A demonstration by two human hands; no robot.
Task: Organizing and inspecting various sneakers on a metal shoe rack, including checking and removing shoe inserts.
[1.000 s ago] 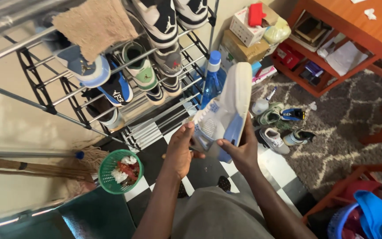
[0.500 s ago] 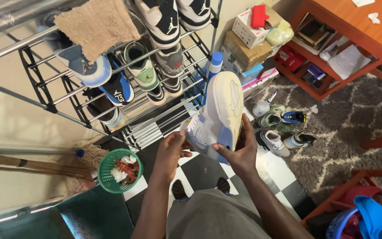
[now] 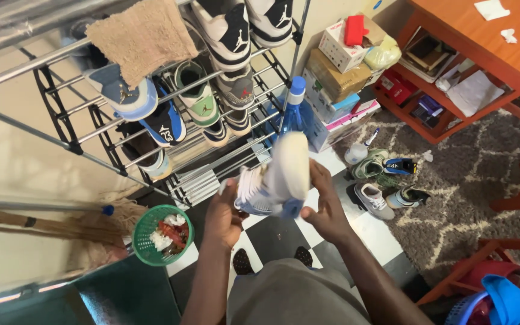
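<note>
I hold a white and light-blue high-top sneaker in both hands, in front of me over the checkered floor. Its pale sole faces up and to the right, and it is blurred by motion. My left hand grips the laced side near the collar. My right hand clasps the heel end from the right. Just behind the sneaker stands a metal shoe rack that carries several sneakers.
A tan towel hangs on the rack's top bar. A blue spray bottle stands by the rack. A green basket, a broom, stacked boxes, loose shoes on a grey rug and an orange table surround me.
The sneaker has turned and dropped lower between my hands, from upright with its sole facing right to a more tilted pose. My left hand shifted along its laced side.
</note>
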